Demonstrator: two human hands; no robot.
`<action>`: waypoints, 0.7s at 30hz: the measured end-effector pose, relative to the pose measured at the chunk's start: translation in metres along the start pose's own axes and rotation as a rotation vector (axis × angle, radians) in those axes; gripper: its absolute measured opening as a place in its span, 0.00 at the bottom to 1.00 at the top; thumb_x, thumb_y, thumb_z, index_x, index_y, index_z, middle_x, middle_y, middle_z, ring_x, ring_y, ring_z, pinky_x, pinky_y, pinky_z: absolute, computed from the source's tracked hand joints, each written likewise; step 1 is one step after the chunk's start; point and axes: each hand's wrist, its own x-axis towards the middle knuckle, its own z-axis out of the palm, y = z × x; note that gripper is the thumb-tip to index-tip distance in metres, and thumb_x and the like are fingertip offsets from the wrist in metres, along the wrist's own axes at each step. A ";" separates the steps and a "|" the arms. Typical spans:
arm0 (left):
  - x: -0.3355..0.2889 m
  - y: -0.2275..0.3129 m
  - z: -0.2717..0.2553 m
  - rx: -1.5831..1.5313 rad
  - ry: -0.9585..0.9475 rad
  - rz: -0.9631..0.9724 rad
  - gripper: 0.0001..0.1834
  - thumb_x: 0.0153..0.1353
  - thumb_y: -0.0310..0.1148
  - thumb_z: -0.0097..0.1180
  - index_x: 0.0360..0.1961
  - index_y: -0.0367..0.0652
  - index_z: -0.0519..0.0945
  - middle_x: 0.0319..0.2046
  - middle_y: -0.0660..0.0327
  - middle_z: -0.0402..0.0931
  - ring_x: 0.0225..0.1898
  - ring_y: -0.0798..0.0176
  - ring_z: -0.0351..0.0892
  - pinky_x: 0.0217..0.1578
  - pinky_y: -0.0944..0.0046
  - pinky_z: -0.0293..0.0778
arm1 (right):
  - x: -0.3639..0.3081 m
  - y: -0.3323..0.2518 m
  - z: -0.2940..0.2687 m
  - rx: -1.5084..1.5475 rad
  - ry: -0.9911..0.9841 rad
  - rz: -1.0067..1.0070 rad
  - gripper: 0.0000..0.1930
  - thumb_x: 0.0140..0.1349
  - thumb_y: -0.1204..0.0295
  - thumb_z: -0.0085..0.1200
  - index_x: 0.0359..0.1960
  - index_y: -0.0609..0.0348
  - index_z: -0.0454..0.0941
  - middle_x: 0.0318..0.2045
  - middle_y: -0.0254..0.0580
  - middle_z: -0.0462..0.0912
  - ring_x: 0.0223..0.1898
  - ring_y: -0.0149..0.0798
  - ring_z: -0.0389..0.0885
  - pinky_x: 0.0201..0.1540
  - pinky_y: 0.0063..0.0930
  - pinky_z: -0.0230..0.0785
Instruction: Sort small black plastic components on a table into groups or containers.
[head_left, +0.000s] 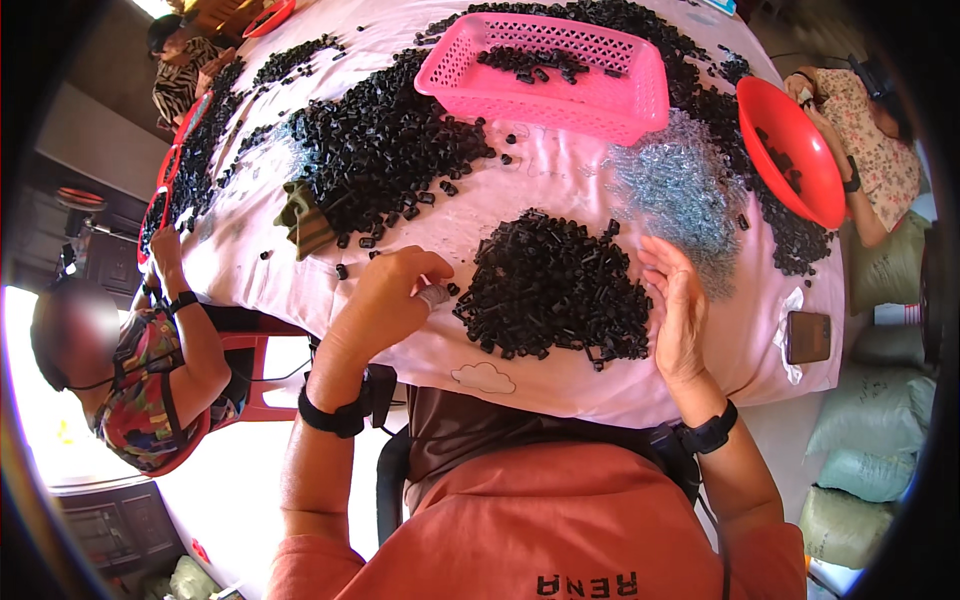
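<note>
A heap of small black plastic pieces [555, 285] lies in front of me on the pink tablecloth. My left hand [390, 300] is at the heap's left side, its fingers curled inward. Something greyish shows at its fingertips, too small to make out, and a loose black piece lies close by. Along the heap's right edge rests my right hand [677, 310], open with fingers extended. Beyond it spreads a pile of small clear bluish pieces [675, 185].
A pink perforated basket [640, 105] holds some black pieces. A larger black pile [380, 150] spreads left of centre, beside a striped cloth [307, 222]. At right are a red basin [815, 165] and a phone [808, 338]. Other people sit around the table; sacks [865, 410] stand at right.
</note>
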 end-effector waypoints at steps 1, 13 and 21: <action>0.000 0.000 0.002 0.093 0.048 0.138 0.13 0.56 0.20 0.64 0.44 0.37 0.86 0.36 0.56 0.85 0.34 0.60 0.84 0.38 0.61 0.78 | 0.000 0.002 -0.001 0.019 -0.001 0.012 0.35 0.80 0.44 0.34 0.65 0.66 0.73 0.61 0.48 0.79 0.61 0.43 0.78 0.64 0.37 0.69; 0.019 -0.003 -0.005 0.192 0.330 0.108 0.10 0.55 0.21 0.66 0.39 0.38 0.84 0.33 0.55 0.82 0.32 0.54 0.83 0.34 0.58 0.77 | -0.001 -0.001 0.001 0.029 -0.003 0.011 0.35 0.79 0.43 0.36 0.65 0.66 0.72 0.61 0.48 0.79 0.61 0.43 0.78 0.64 0.37 0.68; 0.012 0.035 0.015 -0.024 0.000 0.353 0.16 0.56 0.18 0.66 0.46 0.41 0.86 0.37 0.59 0.82 0.33 0.61 0.83 0.31 0.63 0.76 | -0.002 0.003 0.000 0.076 0.010 0.046 0.35 0.79 0.43 0.37 0.66 0.66 0.72 0.62 0.48 0.79 0.62 0.43 0.78 0.65 0.38 0.68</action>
